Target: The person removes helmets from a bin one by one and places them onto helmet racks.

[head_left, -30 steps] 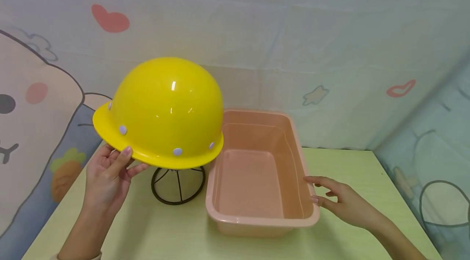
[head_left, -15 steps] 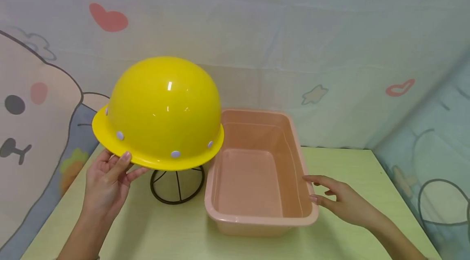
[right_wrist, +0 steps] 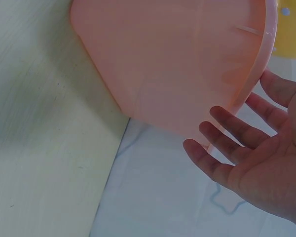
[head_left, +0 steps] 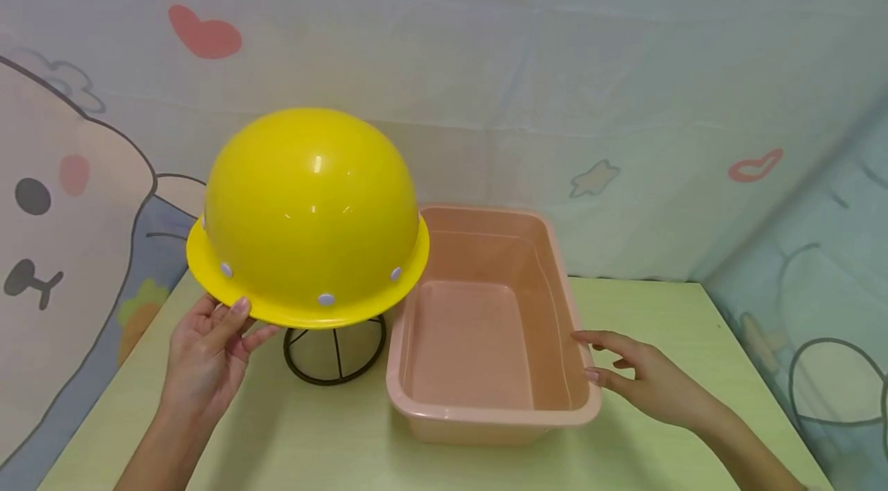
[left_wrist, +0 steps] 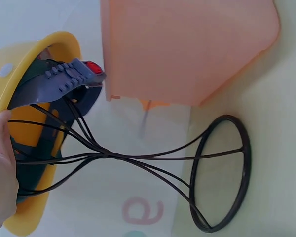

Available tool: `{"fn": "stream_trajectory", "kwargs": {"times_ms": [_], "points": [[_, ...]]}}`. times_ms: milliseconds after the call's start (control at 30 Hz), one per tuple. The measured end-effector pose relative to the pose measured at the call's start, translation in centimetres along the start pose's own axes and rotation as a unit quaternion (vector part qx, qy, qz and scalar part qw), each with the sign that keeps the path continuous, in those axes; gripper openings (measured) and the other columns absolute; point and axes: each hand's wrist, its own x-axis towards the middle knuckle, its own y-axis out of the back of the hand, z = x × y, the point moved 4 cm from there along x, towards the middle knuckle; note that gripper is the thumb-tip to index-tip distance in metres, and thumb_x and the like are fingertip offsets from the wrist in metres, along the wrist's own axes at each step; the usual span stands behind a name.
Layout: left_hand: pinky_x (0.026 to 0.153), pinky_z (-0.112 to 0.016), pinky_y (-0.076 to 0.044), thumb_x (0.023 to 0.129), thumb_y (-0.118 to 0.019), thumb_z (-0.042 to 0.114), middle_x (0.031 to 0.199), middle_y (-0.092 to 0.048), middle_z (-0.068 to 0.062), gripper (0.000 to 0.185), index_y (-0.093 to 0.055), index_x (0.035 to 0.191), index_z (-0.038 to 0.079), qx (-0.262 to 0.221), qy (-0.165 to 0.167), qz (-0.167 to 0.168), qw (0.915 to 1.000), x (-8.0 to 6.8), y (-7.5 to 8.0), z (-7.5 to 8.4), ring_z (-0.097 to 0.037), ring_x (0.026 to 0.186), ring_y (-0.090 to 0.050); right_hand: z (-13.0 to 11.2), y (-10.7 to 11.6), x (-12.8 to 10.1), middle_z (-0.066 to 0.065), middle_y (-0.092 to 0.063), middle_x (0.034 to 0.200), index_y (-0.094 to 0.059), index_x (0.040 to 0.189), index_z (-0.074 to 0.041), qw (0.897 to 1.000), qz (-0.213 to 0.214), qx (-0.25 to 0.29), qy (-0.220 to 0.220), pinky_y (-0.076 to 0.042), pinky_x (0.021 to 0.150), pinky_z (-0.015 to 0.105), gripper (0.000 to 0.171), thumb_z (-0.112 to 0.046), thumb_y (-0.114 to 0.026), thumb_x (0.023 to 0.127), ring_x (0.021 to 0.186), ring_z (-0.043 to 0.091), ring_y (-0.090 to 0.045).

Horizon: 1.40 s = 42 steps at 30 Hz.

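L hand (head_left: pixel 208 344) near bench's (head_left: pixel 291 437) left edge, fingers pinching helmet (head_left: pixel 308 213) brim from below, steadying it atop wire stand (head_left: pixel 335 348). Tub (head_left: pixel 486 410) mid-bench, just right of stand. R hand (head_left: pixel 641 383) w/ fingers straight, spread, at tub's right rim, bracing it.

Glossy yellow plastic helmet (head_left: pixel 312 213) over thin black wire stand (head_left: pixel 335 351); beside it smooth, satiny pink plastic tub (head_left: pixel 486 337); matt pale laminate table (head_left: pixel 666 414)
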Motion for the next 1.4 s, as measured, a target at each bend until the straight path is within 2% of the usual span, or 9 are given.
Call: {"fn": "stream_trajectory", "kwargs": {"times_ms": [167,267,467,600,767,1133,1400], "points": [[0.078,-0.037,-0.053,0.096,-0.035,-0.011,0.117,-0.060,-0.013,0.035,-0.043,0.128,0.000,-0.001,0.009,-0.002,1.0000,-0.2,0.3,-0.2,-0.024,0.099,-0.063,-0.1,0.0,0.0,0.001,-0.054,0.129,-0.054,0.129,-0.011,1.000,0.000,0.000,0.006,-0.051,0.080,0.032,0.041,-0.026,-0.060,0.091,0.108,0.012,-0.053],[0.078,-0.037,-0.053,0.096,-0.037,-0.010,0.118,-0.060,-0.012,0.035,-0.042,0.129,0.001,0.008,0.016,0.009,0.9998,-0.2,0.4,-0.2,-0.024,0.099,-0.063,-0.1,0.0,0.0,0.001,-0.054,0.129,-0.054,0.129,-0.012,1.000,0.000,0.002,0.005,-0.051,0.081,0.032,0.041,-0.026,-0.060,0.091,0.109,0.012,-0.052],[0.071,-0.036,-0.055,0.093,-0.050,-0.004,0.104,-0.066,-0.008,0.026,-0.042,0.116,0.002,0.087,0.035,0.069,0.9932,-0.3,0.6,0.0,-0.021,0.084,-0.067,-0.2,0.0,-0.1,0.001,-0.054,0.129,-0.054,0.129,-0.012,1.000,0.000,0.003,0.013,-0.051,0.081,0.032,0.040,-0.024,-0.061,0.091,0.111,0.015,-0.052],[0.071,-0.035,-0.055,0.092,-0.052,-0.002,0.098,-0.068,-0.009,0.026,-0.038,0.114,0.000,0.120,0.046,0.077,0.9887,-0.3,0.6,0.1,-0.022,0.077,-0.068,-0.1,0.0,-0.1,0.001,-0.054,0.129,-0.054,0.129,-0.013,1.000,0.002,0.001,0.010,-0.050,0.080,0.031,0.040,-0.024,-0.061,0.091,0.111,0.014,-0.052],[0.072,-0.033,-0.056,0.092,-0.053,0.000,0.098,-0.067,-0.010,0.029,-0.036,0.115,-0.003,0.123,0.062,0.074,0.9877,-0.4,0.9,-0.1,-0.023,0.077,-0.068,0.0,-0.1,-0.1,0.002,-0.054,0.130,-0.053,0.129,-0.012,1.000,0.000,0.001,0.011,-0.051,0.080,0.031,0.040,-0.024,-0.061,0.091,0.111,0.015,-0.052],[0.074,-0.033,-0.056,0.093,-0.054,0.003,0.099,-0.067,-0.006,0.030,-0.035,0.116,0.001,0.123,0.098,0.106,0.9818,-0.9,2.0,-0.4,-0.020,0.078,-0.066,-0.2,0.0,0.0,0.003,-0.054,0.129,-0.053,0.129,-0.011,1.000,0.001,-0.006,0.020,-0.051,0.081,0.033,0.041,-0.021,-0.062,0.091,0.112,0.016,-0.052],[0.077,-0.037,-0.055,0.096,-0.047,0.003,0.106,-0.062,-0.005,0.022,-0.045,0.118,0.005,0.105,0.091,0.081,0.9870,-1.3,2.0,-0.1,-0.020,0.083,-0.065,-0.1,-0.1,-0.1,0.004,-0.054,0.130,-0.052,0.130,-0.011,1.000,-0.003,-0.003,0.011,-0.051,0.081,0.035,0.041,-0.021,-0.061,0.091,0.113,0.020,-0.052]]}}
